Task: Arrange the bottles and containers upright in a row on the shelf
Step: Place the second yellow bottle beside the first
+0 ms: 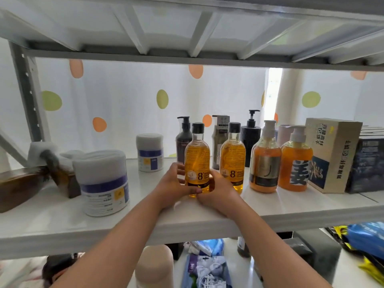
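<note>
At 9 o'clock a brown bottle lies toppled. Centre shelf: left hand and right hand clamp the amber bottle, upright. At 3 o'clock its twin stands close; a sideways nudge could tip it.

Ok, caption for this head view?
Both hands set an amber bottle upright beside its twin on the shelf.

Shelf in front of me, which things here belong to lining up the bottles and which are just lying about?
Part of the job:
- amber bottle held by the left hand and right hand
- its twin
- two orange pump bottles
- dark pump bottles behind
- white jars
- tipped brown bottle

Lying about:
- cardboard box
- bags on the lower shelf
</note>
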The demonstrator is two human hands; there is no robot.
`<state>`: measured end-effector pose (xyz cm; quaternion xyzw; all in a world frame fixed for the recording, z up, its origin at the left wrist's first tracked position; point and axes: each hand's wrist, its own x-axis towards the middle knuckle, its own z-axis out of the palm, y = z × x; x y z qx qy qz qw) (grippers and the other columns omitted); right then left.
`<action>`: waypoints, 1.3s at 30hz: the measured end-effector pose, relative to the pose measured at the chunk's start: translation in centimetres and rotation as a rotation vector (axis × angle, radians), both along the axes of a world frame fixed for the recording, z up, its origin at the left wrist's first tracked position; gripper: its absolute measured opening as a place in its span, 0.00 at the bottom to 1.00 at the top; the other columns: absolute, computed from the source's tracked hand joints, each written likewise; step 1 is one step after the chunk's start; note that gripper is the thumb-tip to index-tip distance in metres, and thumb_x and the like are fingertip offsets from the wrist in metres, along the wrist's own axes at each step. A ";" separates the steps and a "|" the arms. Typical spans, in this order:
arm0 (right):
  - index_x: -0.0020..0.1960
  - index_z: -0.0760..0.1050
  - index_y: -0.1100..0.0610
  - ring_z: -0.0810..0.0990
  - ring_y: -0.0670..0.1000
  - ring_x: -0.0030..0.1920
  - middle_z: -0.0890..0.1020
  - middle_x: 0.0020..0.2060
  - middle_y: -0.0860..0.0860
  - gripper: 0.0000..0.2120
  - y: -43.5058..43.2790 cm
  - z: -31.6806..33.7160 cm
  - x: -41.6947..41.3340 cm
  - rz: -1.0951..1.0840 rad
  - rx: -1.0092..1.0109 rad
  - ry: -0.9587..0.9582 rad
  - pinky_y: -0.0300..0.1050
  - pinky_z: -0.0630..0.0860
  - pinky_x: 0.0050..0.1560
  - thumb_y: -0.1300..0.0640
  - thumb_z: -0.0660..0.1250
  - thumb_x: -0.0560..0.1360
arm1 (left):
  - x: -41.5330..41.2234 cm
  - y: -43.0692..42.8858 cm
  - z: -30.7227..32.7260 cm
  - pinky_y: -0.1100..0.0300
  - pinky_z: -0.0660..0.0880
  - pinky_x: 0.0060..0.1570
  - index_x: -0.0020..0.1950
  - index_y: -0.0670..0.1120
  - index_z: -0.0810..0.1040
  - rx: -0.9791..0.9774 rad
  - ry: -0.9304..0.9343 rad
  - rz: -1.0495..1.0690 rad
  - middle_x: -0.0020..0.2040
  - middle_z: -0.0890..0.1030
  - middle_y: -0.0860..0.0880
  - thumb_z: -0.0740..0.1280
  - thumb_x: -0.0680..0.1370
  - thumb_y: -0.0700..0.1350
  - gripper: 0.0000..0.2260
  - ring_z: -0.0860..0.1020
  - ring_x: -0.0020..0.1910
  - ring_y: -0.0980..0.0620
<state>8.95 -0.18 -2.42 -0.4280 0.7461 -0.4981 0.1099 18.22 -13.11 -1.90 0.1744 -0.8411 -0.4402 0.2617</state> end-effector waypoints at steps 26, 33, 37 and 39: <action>0.61 0.74 0.51 0.82 0.45 0.49 0.83 0.49 0.45 0.21 0.4 0.1 1.0 -0.111 0.052 0.134 0.45 0.79 0.54 0.54 0.73 0.70 | 0.8 0.2 -0.5 0.58 0.72 0.57 0.67 0.46 0.72 -0.126 -0.041 0.023 0.63 0.78 0.48 0.70 0.75 0.42 0.20 0.77 0.59 0.50; 0.63 0.73 0.52 0.82 0.46 0.49 0.83 0.51 0.47 0.23 0.4 0.1 0.8 -0.115 0.052 0.132 0.42 0.78 0.52 0.55 0.74 0.69 | 0.9 0.4 -0.4 0.60 0.71 0.55 0.67 0.46 0.72 -0.154 -0.058 0.034 0.63 0.78 0.48 0.69 0.76 0.42 0.20 0.77 0.59 0.50; 0.62 0.73 0.51 0.81 0.46 0.48 0.82 0.48 0.45 0.23 0.4 0.2 0.9 -0.123 0.054 0.139 0.42 0.78 0.52 0.54 0.74 0.69 | 1.0 0.4 -0.3 0.60 0.71 0.56 0.67 0.46 0.72 -0.158 -0.064 0.033 0.63 0.78 0.48 0.69 0.76 0.42 0.20 0.77 0.59 0.50; 0.62 0.73 0.50 0.81 0.46 0.48 0.81 0.47 0.44 0.22 0.4 0.2 1.1 -0.131 0.064 0.162 0.43 0.79 0.52 0.53 0.74 0.69 | 1.1 0.4 -0.3 0.59 0.72 0.57 0.67 0.46 0.72 -0.153 -0.070 0.028 0.63 0.79 0.49 0.70 0.75 0.43 0.20 0.77 0.59 0.50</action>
